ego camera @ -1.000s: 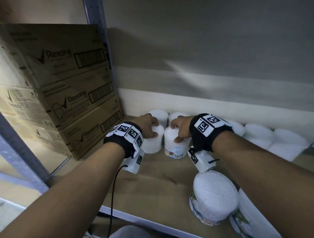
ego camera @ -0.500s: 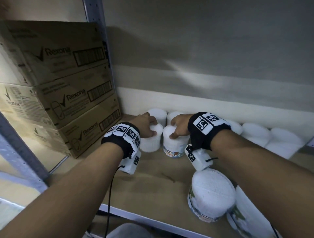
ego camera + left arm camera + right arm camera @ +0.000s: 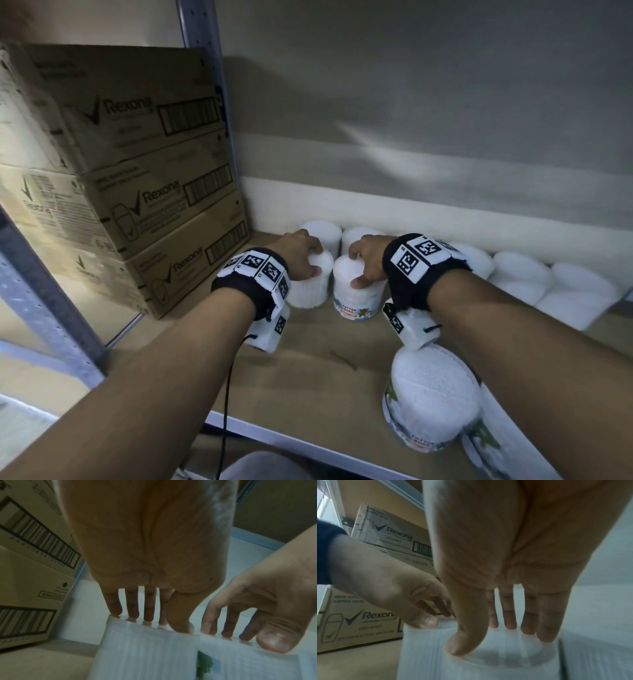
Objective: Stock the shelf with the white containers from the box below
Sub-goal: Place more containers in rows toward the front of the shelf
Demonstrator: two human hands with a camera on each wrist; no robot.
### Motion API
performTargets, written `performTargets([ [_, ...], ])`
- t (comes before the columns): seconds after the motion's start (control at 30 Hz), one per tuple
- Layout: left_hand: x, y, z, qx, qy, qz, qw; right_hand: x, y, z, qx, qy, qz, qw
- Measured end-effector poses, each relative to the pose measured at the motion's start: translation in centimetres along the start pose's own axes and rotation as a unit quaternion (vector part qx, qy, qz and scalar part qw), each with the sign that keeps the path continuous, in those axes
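Observation:
Two white cotton-bud containers stand side by side on the wooden shelf (image 3: 308, 370). My left hand (image 3: 313, 262) grips the left container (image 3: 308, 291) from above, fingertips on its far rim and thumb on the near rim (image 3: 159, 624). My right hand (image 3: 358, 270) grips the right container (image 3: 356, 301), which bears a "Cotton Buds" label, the same way, with its thumb pressed on the lid's near edge (image 3: 496, 639). Both containers are upright and almost touch each other. More white containers (image 3: 322, 229) stand directly behind them against the back wall.
Stacked Rexona cartons (image 3: 137, 192) fill the shelf's left side, close to my left hand. A row of white containers (image 3: 520, 274) runs along the back right. Two larger containers (image 3: 431, 401) lie tilted at the front right, under my right forearm. The shelf's metal front edge (image 3: 274, 435) is near.
Both hands have eased slightly toward the back wall with their containers. The grips look the same.

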State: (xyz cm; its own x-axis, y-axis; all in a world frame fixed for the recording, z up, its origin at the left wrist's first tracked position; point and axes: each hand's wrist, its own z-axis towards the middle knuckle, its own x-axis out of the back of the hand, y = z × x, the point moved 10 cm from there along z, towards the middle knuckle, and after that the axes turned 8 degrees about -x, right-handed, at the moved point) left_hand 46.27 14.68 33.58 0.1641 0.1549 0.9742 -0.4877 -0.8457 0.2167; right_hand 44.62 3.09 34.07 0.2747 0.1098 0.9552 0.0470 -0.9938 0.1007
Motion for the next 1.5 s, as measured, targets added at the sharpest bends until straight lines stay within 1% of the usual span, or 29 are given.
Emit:
performTargets([
  [0.3,0.0,0.0,0.2,-0.007,0.002,0.004,1.0,0.0,-0.1,0.9,0.012,0.018,-0.018,1.0],
  [0.5,0.0,-0.2,-0.1,-0.01,0.006,-0.029,1.0,-0.8,0.0,1.6,0.015,0.016,-0.036,0.999],
  [0.7,-0.1,-0.2,-0.3,-0.017,-0.021,-0.044,0.999,-0.9,0.0,1.7,0.004,0.009,-0.051,0.999],
  [0.83,-0.4,0.0,-0.3,-0.025,-0.043,-0.075,0.996,-0.5,-0.1,1.6,0.002,0.021,-0.045,0.999],
  [0.9,-0.1,0.1,-0.4,-0.02,-0.022,-0.104,0.994,-0.4,-0.1,1.6,0.001,0.021,-0.045,0.999],
  [0.97,1.0,0.1,-0.4,-0.01,0.046,-0.128,0.991,-0.5,-0.1,1.5,0.001,0.02,-0.047,0.999],
  [1.03,2.0,0.0,-0.5,0.002,0.119,-0.119,0.986,-0.6,-0.1,1.5,0.003,0.016,-0.047,0.999],
  [1.07,2.0,-0.2,-0.5,0.01,0.132,-0.108,0.985,-0.6,-0.2,1.5,0.005,0.017,-0.048,0.999],
  [1.1,1.7,-0.3,-0.4,0.021,0.125,-0.093,0.988,-0.5,-0.1,1.5,0.006,0.018,-0.048,0.999],
  [1.2,0.0,-0.5,-0.1,0.047,0.063,-0.039,0.996,-0.6,-0.2,1.5,0.013,0.019,-0.05,0.998],
  [1.23,-0.2,-0.4,0.0,0.049,0.053,-0.026,0.997,-0.6,-0.3,1.5,0.015,0.02,-0.051,0.998],
  [1.4,-0.2,-0.2,0.1,0.041,0.043,-0.029,0.998,-0.9,-0.2,1.9,0.022,0.029,-0.059,0.998],
  [1.5,-0.2,0.0,-0.1,0.022,0.028,-0.039,0.999,-0.8,-0.1,2.0,0.026,0.036,-0.062,0.997],
])
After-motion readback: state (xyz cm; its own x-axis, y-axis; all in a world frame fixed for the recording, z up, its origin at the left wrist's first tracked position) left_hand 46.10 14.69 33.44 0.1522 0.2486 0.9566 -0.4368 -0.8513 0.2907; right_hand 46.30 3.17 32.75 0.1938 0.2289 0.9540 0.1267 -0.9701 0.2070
